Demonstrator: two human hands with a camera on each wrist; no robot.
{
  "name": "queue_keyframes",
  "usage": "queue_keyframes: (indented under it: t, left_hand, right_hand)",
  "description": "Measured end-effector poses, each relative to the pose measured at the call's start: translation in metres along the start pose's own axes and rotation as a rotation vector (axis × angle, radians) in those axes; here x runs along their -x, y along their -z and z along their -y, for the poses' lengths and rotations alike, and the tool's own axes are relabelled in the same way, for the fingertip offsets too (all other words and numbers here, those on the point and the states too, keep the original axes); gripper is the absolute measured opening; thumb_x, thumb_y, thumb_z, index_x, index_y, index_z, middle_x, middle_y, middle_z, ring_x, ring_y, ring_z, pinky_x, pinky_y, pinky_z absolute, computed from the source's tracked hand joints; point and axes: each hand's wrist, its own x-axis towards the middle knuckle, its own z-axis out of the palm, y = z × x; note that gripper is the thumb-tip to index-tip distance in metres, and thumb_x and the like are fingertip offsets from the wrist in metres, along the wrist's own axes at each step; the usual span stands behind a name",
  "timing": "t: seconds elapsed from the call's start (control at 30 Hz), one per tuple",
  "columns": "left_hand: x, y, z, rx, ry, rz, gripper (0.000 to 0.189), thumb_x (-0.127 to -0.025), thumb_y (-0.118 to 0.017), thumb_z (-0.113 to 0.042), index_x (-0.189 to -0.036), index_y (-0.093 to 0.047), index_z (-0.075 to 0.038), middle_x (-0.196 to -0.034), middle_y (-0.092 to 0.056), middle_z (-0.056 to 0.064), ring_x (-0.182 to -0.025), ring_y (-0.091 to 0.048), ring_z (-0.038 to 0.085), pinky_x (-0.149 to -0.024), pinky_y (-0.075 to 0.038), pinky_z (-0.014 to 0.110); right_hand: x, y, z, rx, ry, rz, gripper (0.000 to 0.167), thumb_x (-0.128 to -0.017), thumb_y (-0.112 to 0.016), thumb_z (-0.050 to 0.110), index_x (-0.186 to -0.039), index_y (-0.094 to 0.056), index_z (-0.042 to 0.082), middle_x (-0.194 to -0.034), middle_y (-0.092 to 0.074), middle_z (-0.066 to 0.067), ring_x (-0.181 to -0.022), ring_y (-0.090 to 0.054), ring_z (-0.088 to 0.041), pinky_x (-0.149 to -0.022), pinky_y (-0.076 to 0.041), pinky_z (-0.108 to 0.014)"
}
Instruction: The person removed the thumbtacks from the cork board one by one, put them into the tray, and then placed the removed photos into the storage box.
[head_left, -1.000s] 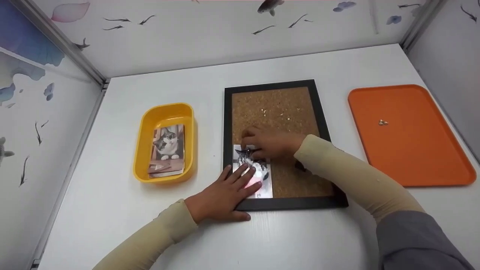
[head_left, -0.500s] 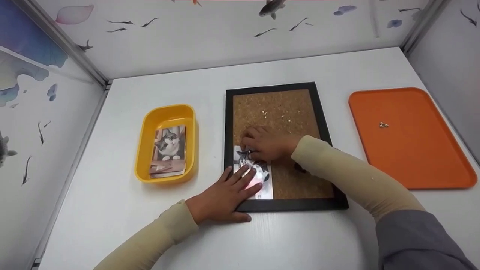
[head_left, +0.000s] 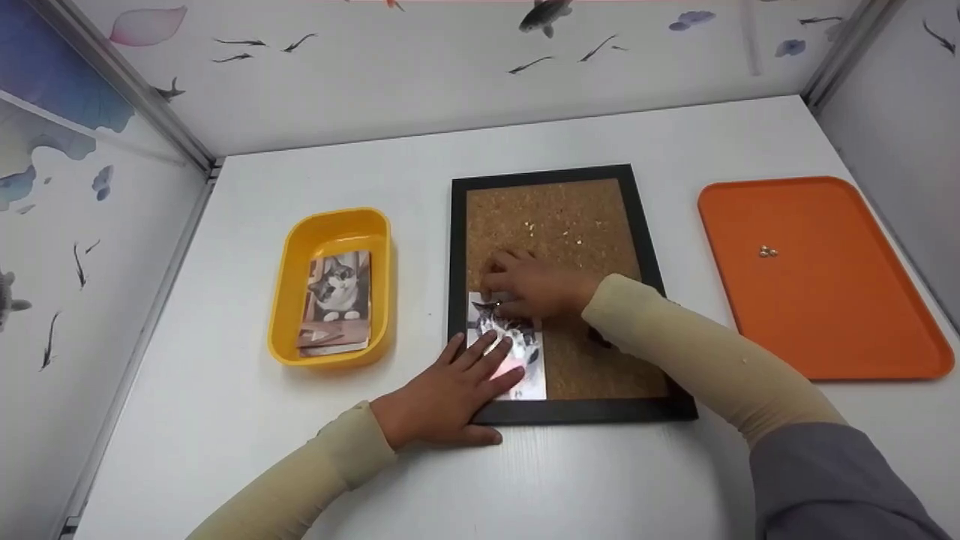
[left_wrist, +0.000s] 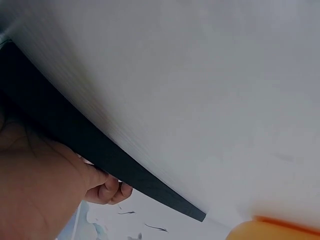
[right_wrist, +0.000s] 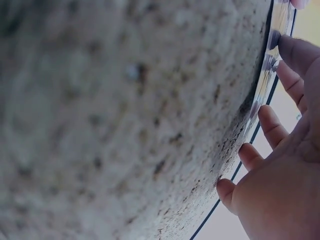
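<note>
My left hand (head_left: 450, 390) lies with fingers spread over the lower part of a glossy cat photo (head_left: 536, 375), thumb on the white table below the frame. The photo sits in the lower left corner of a black-framed cork board (head_left: 592, 360). At its top edge my right hand (head_left: 536, 285) has thumb and index fingertips around a small thumbtack (right_wrist: 273, 65), which shows as a bright dot in the head view. The other right fingers are bent above the cork in the right wrist view. The left wrist view shows the frame's black edge (left_wrist: 115, 155) beside the left hand.
A yellow bin (head_left: 277, 330) on the left holds a stack of cat photos (head_left: 337, 292). On the right lies an orange tray (head_left: 832, 315) bearing several small shiny thumbtacks (head_left: 768, 252). White patterned walls (head_left: 420, 90) stand at the back and sides.
The whole head view has shifted slightly. Both hands stay at the photo, with the right fingertips moving only a little near its top edge.
</note>
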Motion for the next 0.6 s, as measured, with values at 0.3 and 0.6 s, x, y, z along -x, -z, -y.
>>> queue_keyframes:
  t: [0.3,0.6]
  left_hand:
    - [-0.0009,0.0002,0.0005,0.010,0.003,0.005,0.087,-0.092,-0.041,-0.074,-0.160,-0.008,-0.031,-0.166,0.006,0.006,-0.151,0.010,0.029,-0.117,-0.004,0.060]
    - [-0.0009,0.0027,-0.0010,0.008,0.002,0.012,0.088,-0.092,-0.041,-0.074,-0.161,-0.009,-0.029,-0.166,0.005,0.007,-0.151,0.009,0.031,-0.117,-0.005,0.061]
  right_hand:
    - [0.0007,0.0001,0.0005,0.056,0.006,0.011,0.018,-0.101,-0.058,0.036,-0.115,-0.058,0.025,-0.140,-0.040,0.003,-0.133,-0.033,-0.022,-0.107,-0.036,-0.046]
    - [0.0010,0.0015,-0.0005,0.010,0.026,0.016,0.012,-0.101,-0.059,0.033,-0.106,-0.057,0.022,-0.137,-0.040,0.001,-0.130,-0.031,-0.022,-0.107,-0.033,-0.046]
